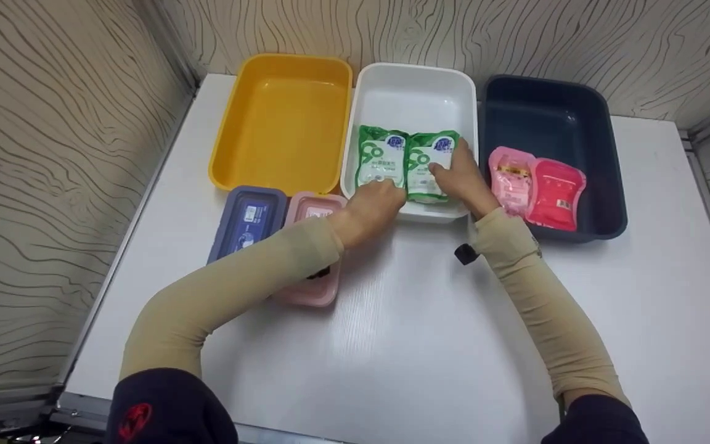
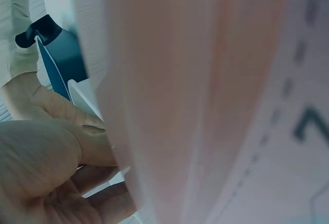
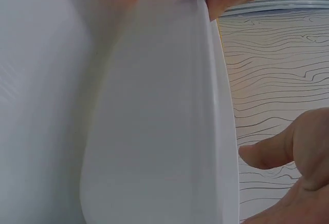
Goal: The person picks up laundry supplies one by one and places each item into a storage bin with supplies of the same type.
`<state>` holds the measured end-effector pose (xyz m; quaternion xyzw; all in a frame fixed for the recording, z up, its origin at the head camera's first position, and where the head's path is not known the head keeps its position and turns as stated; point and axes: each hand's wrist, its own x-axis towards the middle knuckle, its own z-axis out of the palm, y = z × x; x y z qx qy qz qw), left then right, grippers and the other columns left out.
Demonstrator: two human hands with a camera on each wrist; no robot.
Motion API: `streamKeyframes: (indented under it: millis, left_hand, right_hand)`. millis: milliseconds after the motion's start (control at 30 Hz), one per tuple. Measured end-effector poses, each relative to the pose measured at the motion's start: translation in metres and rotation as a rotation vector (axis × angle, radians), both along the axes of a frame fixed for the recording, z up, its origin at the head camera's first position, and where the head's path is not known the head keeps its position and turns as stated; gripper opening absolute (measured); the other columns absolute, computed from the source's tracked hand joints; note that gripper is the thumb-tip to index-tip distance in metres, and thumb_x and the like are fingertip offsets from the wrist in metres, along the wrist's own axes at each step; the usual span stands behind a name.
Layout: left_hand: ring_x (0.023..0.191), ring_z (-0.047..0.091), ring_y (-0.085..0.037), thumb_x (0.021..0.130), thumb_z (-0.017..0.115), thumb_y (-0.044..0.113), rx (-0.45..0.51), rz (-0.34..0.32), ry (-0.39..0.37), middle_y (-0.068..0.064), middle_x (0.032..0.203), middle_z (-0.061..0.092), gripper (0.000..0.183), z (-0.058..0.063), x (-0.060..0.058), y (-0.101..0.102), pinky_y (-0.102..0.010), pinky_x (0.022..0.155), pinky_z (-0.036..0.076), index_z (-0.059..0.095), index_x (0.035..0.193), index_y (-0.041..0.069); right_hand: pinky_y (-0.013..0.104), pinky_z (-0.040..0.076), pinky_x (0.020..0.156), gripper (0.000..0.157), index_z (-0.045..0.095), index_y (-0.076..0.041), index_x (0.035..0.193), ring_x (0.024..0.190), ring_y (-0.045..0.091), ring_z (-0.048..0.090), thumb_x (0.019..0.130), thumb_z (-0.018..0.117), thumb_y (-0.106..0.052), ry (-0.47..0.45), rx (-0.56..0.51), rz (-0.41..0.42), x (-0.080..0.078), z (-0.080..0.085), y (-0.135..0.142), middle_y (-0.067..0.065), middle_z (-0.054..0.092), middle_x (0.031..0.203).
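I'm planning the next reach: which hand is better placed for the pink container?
Left, probably: the left hand is close beside the pink container, its forearm crossing over it. The right hand is farther, at a green packet in the white tray.

We record fitted beige oversleeves [image 1: 238, 265] on both arms; at their elbow ends, dark navy sleeves [image 1: 176, 404], left marked with a red emblem [image 1: 135, 422]; beside the right oversleeve's wrist end, a black block [image 1: 466, 253].
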<state>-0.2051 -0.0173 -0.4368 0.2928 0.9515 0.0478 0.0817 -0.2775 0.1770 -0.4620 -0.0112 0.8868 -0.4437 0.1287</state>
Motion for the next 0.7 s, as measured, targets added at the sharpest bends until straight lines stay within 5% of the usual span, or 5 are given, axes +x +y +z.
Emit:
streamKeyframes:
  millis: [267, 700]
  left_hand:
    - [0.106, 0.074, -0.037, 0.102, 0.065, -0.001, -0.011, -0.037, -0.001, -0.021, 0.113, 0.076, 0.023, 0.001, 0.002, -0.006, -0.046, 0.093, 0.064, 0.074, 0.123, -0.002]
    - [0.113, 0.071, -0.037, 0.088, 0.076, -0.006, 0.019, 0.032, -0.16, -0.018, 0.126, 0.072, 0.04, 0.014, 0.015, -0.018, -0.05, 0.094, 0.062, 0.072, 0.127, 0.004]
  right_hand:
    - [0.047, 0.001, 0.136, 0.086, -0.009, 0.007, 0.166, 0.166, 0.037, -0.001, 0.111, 0.049, -0.025, -0.059, 0.058, 0.004, 0.006, 0.011, 0.001, 0.028, -0.003, 0.177]
    - [0.051, 0.036, 0.128, 0.062, 0.026, 0.002, 0.164, 0.155, 0.041, 0.041, 0.111, 0.051, -0.016, 0.103, -0.097, 0.04, 0.026, 0.025, -0.015, 0.025, 0.042, 0.165]
